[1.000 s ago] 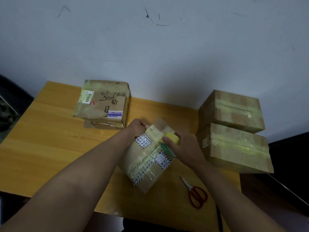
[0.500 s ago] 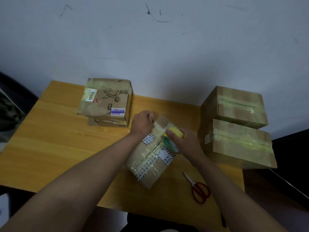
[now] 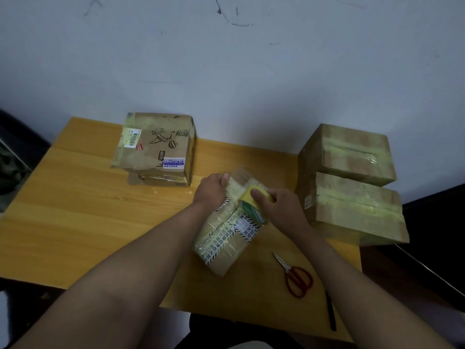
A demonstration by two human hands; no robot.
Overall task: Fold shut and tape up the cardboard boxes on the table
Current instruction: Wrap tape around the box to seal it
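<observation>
Worktop (image 3: 75,210): yellow wood, pushed against a pale scuffed wall (image 3: 226,71).
Taped boxes (image 3: 352,197): two, at the right edge, one behind the other, touching, both sealed with yellowish tape.
Printed box (image 3: 156,144): far left of centre, well apart from the hands, with a shipping label and a cartoon print.
Small box (image 3: 226,235): centre, lying slantwise, wrapped in printed tape.
Left hand (image 3: 211,190): grips the small box's far end, thumb on top.
Right hand (image 3: 279,207): fingers curled round the tape roll (image 3: 251,205), which is pressed on the small box.
Scissors (image 3: 297,275): red handles, near the right forearm, closed.
</observation>
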